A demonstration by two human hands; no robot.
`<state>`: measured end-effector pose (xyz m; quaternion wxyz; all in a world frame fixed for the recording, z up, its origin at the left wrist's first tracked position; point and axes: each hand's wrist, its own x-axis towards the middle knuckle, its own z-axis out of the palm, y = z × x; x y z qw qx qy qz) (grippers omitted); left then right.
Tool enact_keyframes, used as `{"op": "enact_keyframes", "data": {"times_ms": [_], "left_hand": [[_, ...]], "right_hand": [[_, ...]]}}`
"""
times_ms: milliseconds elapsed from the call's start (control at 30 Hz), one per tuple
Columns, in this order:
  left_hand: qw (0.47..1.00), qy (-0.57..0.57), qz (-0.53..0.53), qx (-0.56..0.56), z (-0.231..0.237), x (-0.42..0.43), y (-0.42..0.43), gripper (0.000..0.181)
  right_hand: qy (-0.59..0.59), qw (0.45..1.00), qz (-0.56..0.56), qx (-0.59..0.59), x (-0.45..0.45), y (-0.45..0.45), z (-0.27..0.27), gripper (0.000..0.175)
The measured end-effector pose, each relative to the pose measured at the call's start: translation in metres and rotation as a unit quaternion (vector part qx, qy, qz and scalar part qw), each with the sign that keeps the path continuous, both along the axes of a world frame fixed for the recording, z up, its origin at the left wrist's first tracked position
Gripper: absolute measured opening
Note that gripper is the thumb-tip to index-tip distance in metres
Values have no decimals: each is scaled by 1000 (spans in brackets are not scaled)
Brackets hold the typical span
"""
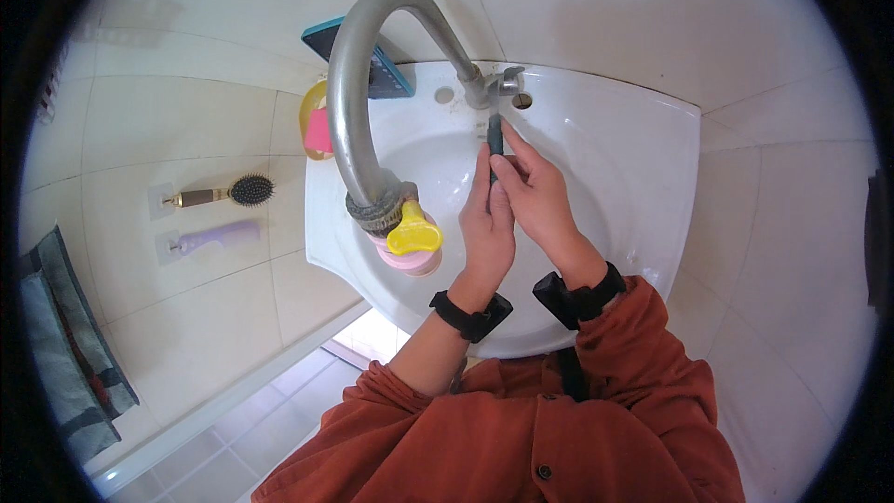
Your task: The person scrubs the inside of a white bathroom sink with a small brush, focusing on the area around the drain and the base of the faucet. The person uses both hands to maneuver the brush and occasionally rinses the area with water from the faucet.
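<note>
Both my hands meet over the white ceramic washbasin (594, 126), near the foot of the faucet. Between the fingers of my right hand (534, 188) is the dark green handle of a slim tool (495, 136); its greyish far end points at the base of the curved metal faucet (353, 98). What kind of tool it is cannot be told. My left hand (487, 223) lies against the lower part of the same handle, fingers pointing up along it. The faucet's small lever (513, 77) is just beyond the tool. A black strap with a box sits on each wrist.
The faucet's spout arches over the left side, ending in a pink nozzle (412, 262) with a yellow tab (415, 232). A phone (391, 77) leans at the back left beside a yellow soap dish (307, 108). On the left wall hang a hairbrush (251, 190), a purple comb (220, 236) and a towel (63, 335).
</note>
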<state>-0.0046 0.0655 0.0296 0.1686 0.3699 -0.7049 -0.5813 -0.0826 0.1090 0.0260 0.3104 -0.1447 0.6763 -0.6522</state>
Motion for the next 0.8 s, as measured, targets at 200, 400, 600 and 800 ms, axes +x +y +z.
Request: {"op": "enact_keyframes", "data": {"times_ms": [200, 400, 600, 800], "left_hand": [[975, 100, 27, 195, 11, -11, -16, 47], [943, 156, 29, 294, 24, -4, -28, 49], [1000, 8, -6, -9, 34, -26, -25, 45], [989, 19, 9, 149, 46, -21, -16, 46]], "right_hand": [[31, 998, 8, 51, -12, -12, 17, 50], [7, 999, -8, 37, -1, -15, 21, 50], [-79, 996, -28, -37, -22, -23, 8, 50], [-77, 996, -25, -26, -16, -9, 11, 49]]}}
